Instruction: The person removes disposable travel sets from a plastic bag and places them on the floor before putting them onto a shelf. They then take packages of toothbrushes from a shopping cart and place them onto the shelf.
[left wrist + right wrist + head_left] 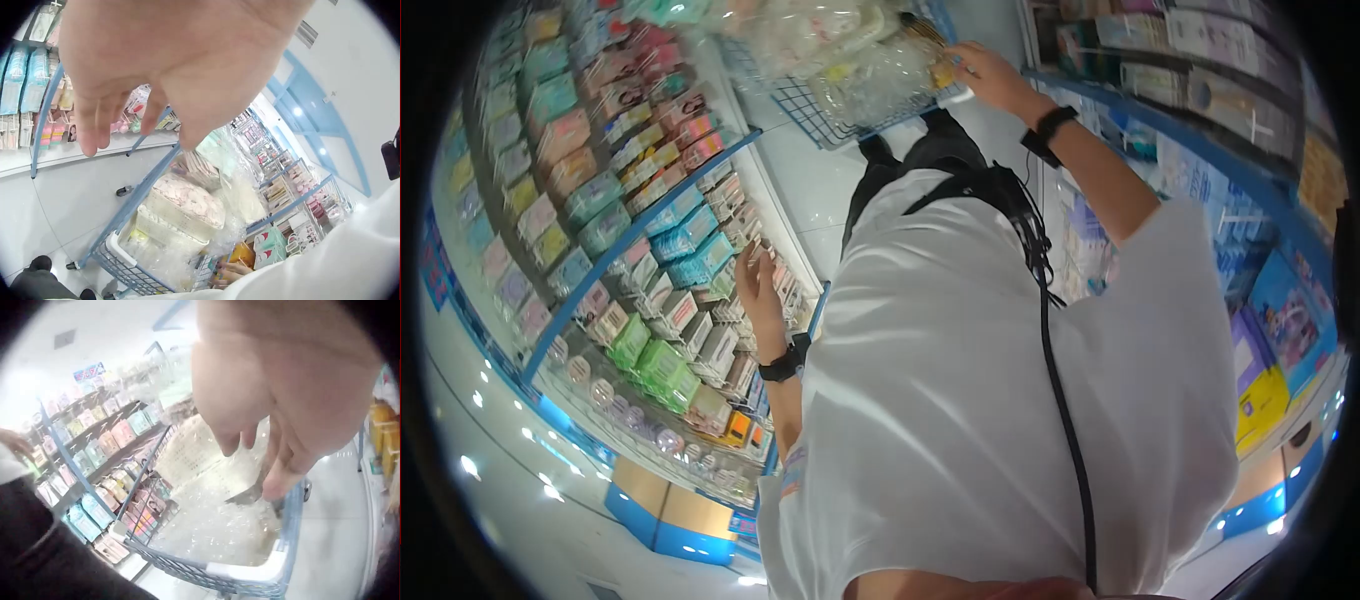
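Observation:
A blue wire shopping cart (832, 128) holds clear plastic-wrapped goods (865, 85) and pale lattice baskets (178, 206). My right hand (990, 78) is over the cart's right side, at the wrapped goods. In the right wrist view its fingers (281, 469) bend down beside a dark, pointed piece (247, 495); whether they pinch it I cannot tell. My left hand (760, 290) hangs in the air beside the left shelf, fingers relaxed and nothing held; the left wrist view shows its fingers (94, 125) loosely spread.
Shelves of small packages (685, 245) with blue edges run along the left. Another shelf (1200, 60) stands on the right. White tiled floor (800, 190) shows between them, with my feet behind the cart. A black cable (1065, 400) hangs down my shirt.

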Tool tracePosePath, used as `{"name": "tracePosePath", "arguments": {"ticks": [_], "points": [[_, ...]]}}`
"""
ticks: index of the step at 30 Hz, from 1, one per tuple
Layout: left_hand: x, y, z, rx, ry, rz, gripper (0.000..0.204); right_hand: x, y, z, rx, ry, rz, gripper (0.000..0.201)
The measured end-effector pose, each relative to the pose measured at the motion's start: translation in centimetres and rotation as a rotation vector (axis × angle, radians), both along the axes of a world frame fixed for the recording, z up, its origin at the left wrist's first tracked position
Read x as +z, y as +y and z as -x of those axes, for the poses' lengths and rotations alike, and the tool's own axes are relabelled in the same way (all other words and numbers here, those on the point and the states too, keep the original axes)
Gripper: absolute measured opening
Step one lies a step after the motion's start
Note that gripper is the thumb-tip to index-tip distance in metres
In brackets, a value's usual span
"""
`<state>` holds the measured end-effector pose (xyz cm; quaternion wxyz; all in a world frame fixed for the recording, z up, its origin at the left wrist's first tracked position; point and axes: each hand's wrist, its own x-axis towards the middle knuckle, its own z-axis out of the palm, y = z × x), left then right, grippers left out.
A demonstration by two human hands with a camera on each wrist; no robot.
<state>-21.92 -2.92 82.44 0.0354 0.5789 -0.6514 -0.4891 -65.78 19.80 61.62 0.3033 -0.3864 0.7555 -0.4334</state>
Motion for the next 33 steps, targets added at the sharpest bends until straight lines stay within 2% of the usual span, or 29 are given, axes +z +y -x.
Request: {"name": "tracePosePath", "arguments": {"ticks": [2, 4, 5, 10, 12, 13, 15, 16, 22, 29, 31, 32, 33], "points": [[0.5, -0.4, 1.3, -0.002, -0.041, -0.04, 0.05, 4.5, 5.3, -0.2, 0.077, 0.024, -0.191, 0.031], [1.5, -0.7, 3.3, -0.061, -0.074, -0.046, 0.05, 7.8, 10.6, -2.0, 0.051, -0.223, -0.202, 0.034], [1.7, -1.0, 3.9, -0.095, -0.101, -0.039, 0.05, 9.9, 12.6, -3.0, 0.075, -0.259, -0.215, 0.039], [0.7, -2.4, 5.1, -0.227, -0.042, -0.01, 0.052, 17.5, 17.3, -7.1, 0.121, -0.383, -0.175, 0.058], [0.5, -2.4, 5.5, -0.249, -0.047, -0.015, 0.052, 19.3, 17.3, -7.9, 0.386, -0.274, -0.198, 0.068], [0.5, -2.5, 5.8, -0.255, -0.053, -0.014, 0.052, 19.3, 17.1, -8.3, 0.375, -0.275, -0.199, 0.068], [0.6, -2.3, 6.1, -0.262, -0.052, -0.022, 0.052, 18.9, 16.7, -9.2, 0.477, -0.043, -0.251, 0.063], [0.8, -2.1, 6.3, -0.278, -0.057, -0.013, 0.051, 17.9, 16.7, -9.6, 0.489, 0.044, -0.237, 0.067], [0.6, -1.7, 6.1, -0.28, -0.033, 0.007, 0.049, 17.5, 17.3, -10.9, 0.379, 0.066, -0.115, 0.073], [0.7, -0.8, 5.8, -0.28, -0.008, -0.024, 0.049, 18.0, 17.3, -10.7, 0.353, 0.029, -0.173, 0.075], [0.6, -0.7, 6.0, -0.278, -0.007, -0.031, 0.049, 17.7, 17.9, -11.2, 0.147, -0.018, -0.078, 0.07], [0.6, -0.5, 6.0, -0.275, -0.005, -0.037, 0.049, 17.5, 18.5, -11.8, 0.142, -0.019, -0.084, 0.07], [0.8, -0.2, 6.1, -0.282, -0.004, -0.042, 0.049, 17.1, 19.3, -12.7, 0.013, -0.207, -0.158, 0.062]]}}
